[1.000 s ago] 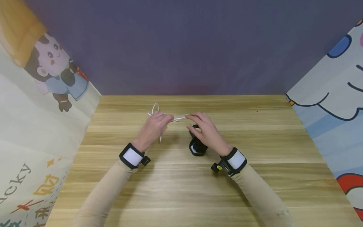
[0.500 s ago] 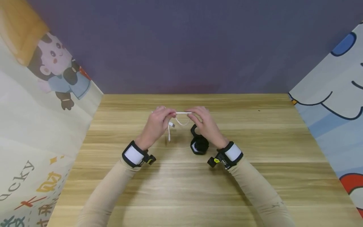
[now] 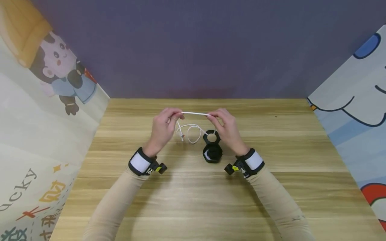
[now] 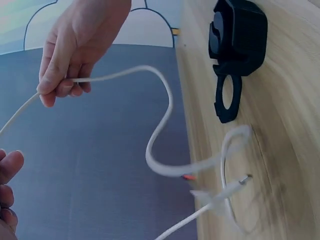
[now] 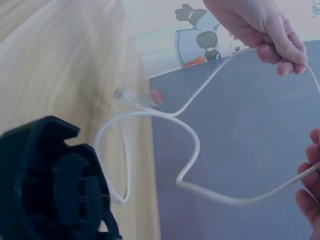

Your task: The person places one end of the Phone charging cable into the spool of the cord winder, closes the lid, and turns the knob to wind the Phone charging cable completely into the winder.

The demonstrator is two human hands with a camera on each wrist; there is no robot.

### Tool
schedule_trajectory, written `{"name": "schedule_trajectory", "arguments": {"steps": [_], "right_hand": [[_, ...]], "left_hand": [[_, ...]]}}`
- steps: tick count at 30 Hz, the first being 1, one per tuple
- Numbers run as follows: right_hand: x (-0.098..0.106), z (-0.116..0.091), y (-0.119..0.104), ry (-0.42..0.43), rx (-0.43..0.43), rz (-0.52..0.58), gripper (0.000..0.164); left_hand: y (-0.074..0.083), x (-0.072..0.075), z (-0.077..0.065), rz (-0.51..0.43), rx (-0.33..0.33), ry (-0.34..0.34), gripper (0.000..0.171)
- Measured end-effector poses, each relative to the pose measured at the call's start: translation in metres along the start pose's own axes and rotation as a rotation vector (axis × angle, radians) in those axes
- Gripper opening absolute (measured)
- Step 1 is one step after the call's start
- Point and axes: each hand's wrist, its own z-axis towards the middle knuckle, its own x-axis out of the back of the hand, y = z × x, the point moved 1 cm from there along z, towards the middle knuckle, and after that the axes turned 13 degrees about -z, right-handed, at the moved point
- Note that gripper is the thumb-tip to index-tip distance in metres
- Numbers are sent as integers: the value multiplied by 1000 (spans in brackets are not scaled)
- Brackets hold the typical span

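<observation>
A thin white USB cable [image 3: 195,113] stretches nearly straight between my two raised hands in the head view. My left hand [image 3: 162,130] pinches one part of it between thumb and fingers. Some way along, my right hand [image 3: 228,132] pinches it too. The rest of the cable hangs in loops below, its plug ends [image 5: 127,96] dangling together near the left hand. In the left wrist view the right hand [image 4: 82,42] has the cable between thumb and curled fingers. Below the right hand, untouched, stands a black hexagonal case [image 3: 212,154] with its ring-shaped lid [image 3: 205,138] swung open.
The case stands on a wood-grain table [image 3: 193,201]. A dark blue-grey panel [image 3: 199,50] rises behind the table's far edge. Printed cartoon sheets [image 3: 27,117] line the left and right sides.
Both hands have moved apart along the cable and slightly away from me, so the taut stretch is longer. More cable now hangs in loops beneath. The case has stayed put.
</observation>
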Motion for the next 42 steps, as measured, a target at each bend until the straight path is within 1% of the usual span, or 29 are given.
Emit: {"name": "schedule_trajectory", "arguments": {"steps": [5, 10, 12, 15, 19, 23, 25, 31, 34, 37, 39, 41, 42], "right_hand": [[6, 4, 0, 22, 42, -39, 8], [12, 8, 0, 40, 67, -79, 8], [14, 10, 0, 46, 71, -93, 8], [18, 11, 1, 54, 62, -104, 9], [23, 12, 3, 69, 66, -121, 9], [26, 14, 4, 85, 73, -132, 11], [28, 15, 4, 94, 70, -132, 9], [35, 17, 1, 138, 68, -160, 7], [41, 20, -2, 191, 70, -165, 10], [48, 24, -5, 236, 87, -172, 12], [52, 26, -6, 246, 106, -188, 11], [55, 27, -7, 244, 125, -210, 10], [57, 27, -7, 243, 134, -223, 10]], "left_hand": [[4, 3, 5, -18, -8, 53, 3], [8, 9, 11, -9, -20, 97, 5], [8, 13, 14, -5, -22, 128, 5], [9, 21, 16, -12, -18, 193, 4], [10, 30, 17, -26, -8, 253, 5], [10, 35, 15, -26, 12, 286, 5], [10, 37, 14, -23, 17, 302, 5], [11, 40, 14, -12, -4, 315, 7], [11, 40, 14, 14, -26, 295, 8], [10, 40, 13, 29, -40, 267, 5], [10, 39, 13, 23, -44, 264, 12], [9, 39, 13, 14, -45, 273, 23], [9, 39, 13, 12, -46, 280, 26]]}}
